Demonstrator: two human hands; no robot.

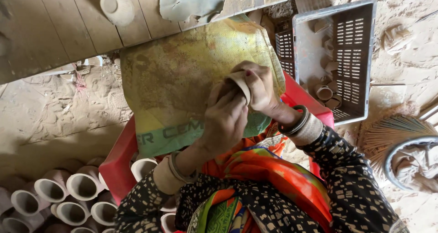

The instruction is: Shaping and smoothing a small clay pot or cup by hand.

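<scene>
Small unfired grey clay cup (240,83) gripped by right hand (261,88), rubbed by closed left hand (224,122); risks denting under hard pressure.

Both hands, left hand (223,123) and right hand (260,85), meet on a cup (239,85) over the sack (182,78); crate (360,55) right of them, stacked cups (68,192) lower left, table (54,23) beyond.

Clay cup (240,85) between left hand (225,123) and right hand (261,88)
</scene>
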